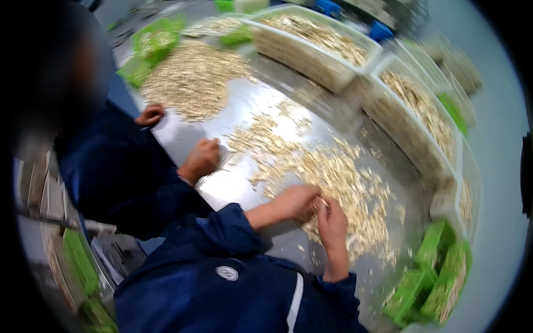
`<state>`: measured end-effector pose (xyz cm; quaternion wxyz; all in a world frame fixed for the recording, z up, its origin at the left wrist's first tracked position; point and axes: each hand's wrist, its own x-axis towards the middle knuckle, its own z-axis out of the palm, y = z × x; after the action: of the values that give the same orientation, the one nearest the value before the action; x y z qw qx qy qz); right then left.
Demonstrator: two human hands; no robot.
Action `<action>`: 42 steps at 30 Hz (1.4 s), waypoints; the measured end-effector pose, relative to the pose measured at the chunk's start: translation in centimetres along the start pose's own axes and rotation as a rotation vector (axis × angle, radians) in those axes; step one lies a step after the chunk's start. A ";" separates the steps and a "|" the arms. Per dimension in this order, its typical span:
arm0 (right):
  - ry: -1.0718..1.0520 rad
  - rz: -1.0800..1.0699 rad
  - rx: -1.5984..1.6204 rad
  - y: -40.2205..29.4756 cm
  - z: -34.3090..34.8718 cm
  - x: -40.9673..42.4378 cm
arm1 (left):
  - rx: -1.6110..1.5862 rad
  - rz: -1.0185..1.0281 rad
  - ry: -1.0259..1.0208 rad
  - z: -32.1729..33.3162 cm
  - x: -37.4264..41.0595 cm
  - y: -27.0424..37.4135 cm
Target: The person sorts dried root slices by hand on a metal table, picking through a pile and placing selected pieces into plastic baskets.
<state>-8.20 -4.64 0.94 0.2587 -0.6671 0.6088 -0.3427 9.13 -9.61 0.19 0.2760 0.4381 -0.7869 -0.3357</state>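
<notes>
Pale, flat dried pieces (345, 179) lie spread in a loose layer on a metal table (287, 245); their exact kind cannot be told. Over the near edge of this layer, my left hand (296, 202) and my right hand (333, 222) meet at the fingertips. Between the fingers of my right hand shows a small pale piece. The fingers of my left hand are pinched close against it, and blur hides whether they grip it too.
A co-worker stands at the left, one hand (202, 160) beside the pieces, near a larger heap (195, 83). Translucent bins (308, 62) of pieces line the far side. Green baskets (433, 279) stand at the right, others (156, 41) at the upper left.
</notes>
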 end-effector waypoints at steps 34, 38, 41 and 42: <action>0.152 0.133 -0.217 3.4 -4.5 -3.5 | 0.111 -0.053 0.114 -2.1 -3.8 0.0; 0.174 0.075 -0.381 2.4 -4.4 -3.9 | 0.252 0.013 0.033 -1.8 -5.3 -0.7; 0.127 -0.049 -0.468 2.0 -3.8 -4.3 | 0.273 0.013 0.009 -1.3 -5.1 -0.5; 0.137 -0.062 -0.454 2.0 -3.7 -4.3 | 0.276 0.022 0.015 -1.2 -4.9 -0.6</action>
<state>-12.39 -0.33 1.11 0.0495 -0.7016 0.6658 -0.2491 12.53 -5.90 -0.19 0.2226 0.4660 -0.8281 -0.2178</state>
